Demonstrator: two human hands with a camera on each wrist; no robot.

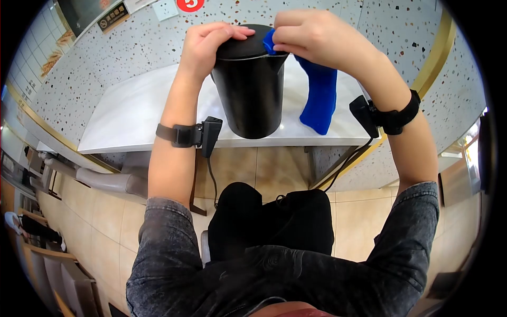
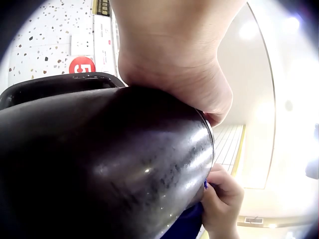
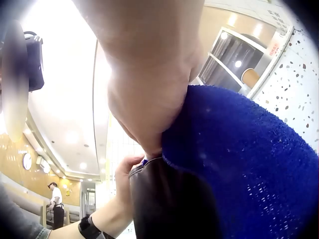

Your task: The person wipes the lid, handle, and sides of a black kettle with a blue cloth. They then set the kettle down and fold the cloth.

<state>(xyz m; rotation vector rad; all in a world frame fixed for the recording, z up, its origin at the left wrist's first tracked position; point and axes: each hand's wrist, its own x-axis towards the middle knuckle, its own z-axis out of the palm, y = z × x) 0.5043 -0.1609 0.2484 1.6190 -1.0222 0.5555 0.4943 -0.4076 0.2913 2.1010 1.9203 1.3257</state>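
Left hand (image 1: pixel 206 45) clasps the black bin (image 1: pixel 249 90) by its lid; right hand (image 1: pixel 311 37) pinches blue cloth (image 1: pixel 319 98) against the rim.

I read one number, a white 5 on a red disc (image 1: pixel 189 4) on the speckled wall (image 1: pixel 132 53). The dark plaque (image 1: pixel 112 17) left of it is too small to read.

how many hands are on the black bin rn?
2. Left hand holds the lid's left edge; right hand pinches a blue cloth at the black bin's right rim. No others visible.
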